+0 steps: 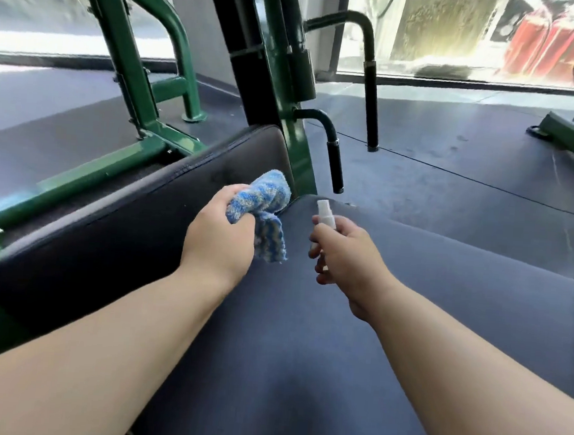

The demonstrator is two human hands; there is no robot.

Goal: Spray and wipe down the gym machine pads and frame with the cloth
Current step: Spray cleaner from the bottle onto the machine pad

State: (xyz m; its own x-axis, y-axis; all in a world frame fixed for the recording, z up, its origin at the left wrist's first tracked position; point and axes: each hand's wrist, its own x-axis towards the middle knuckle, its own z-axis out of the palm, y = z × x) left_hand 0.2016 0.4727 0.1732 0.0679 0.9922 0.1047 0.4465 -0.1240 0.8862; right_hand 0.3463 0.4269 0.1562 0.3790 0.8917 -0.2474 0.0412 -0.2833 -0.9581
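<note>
My left hand (221,232) grips a bunched blue and white striped cloth (264,203) just above the dark back pad (122,235) of the machine. My right hand (348,253) holds a small white spray bottle (325,215) upright, its nozzle pointing towards the far end of the pad. Below both hands lies the wide blue-grey seat pad (303,338). The green frame (299,149) rises where the two pads meet, and a green rail (86,175) runs along the left side.
Two black-gripped handles (336,168) (372,100) hang from the frame right of the upright. Dark rubber floor mats (455,155) spread beyond. Another green machine base (573,137) stands at the far right. Bright windows line the back.
</note>
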